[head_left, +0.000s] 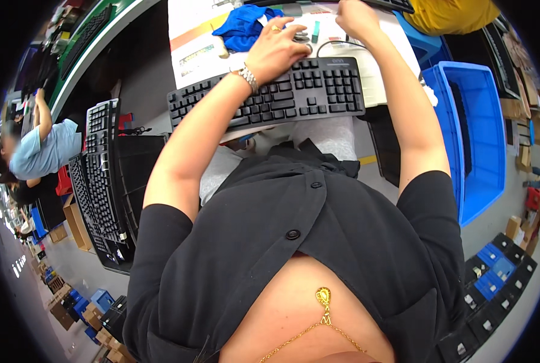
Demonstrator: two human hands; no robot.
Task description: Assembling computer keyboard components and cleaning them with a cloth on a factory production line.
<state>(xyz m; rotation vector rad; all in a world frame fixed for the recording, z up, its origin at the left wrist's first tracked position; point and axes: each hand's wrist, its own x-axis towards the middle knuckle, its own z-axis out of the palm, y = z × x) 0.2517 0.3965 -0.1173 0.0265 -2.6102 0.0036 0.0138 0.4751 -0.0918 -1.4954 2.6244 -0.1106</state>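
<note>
A black full-size keyboard (pixel 282 100) lies across the near edge of the white-covered table, its number pad to the right. Over its far edge rests my left hand (pixel 276 51), fingers apart and pointing right; a small grey item shows by its fingertips. Just left of that hand lies a crumpled blue cloth (pixel 246 27). My right hand (pixel 359 23) is beyond the keyboard's right end, fingers curled in; whatever they hold is hidden. A thin black cable (pixel 336 42) loops between the hands from the keyboard. Near it stands a small green block (pixel 316 31).
To the right stands a blue plastic bin (pixel 485 139) with a dark item inside. Several keyboards (pixel 100 181) are stacked at my left. A person in light blue (pixel 46 148) works farther left, and someone in yellow (pixel 451 15) is across the table.
</note>
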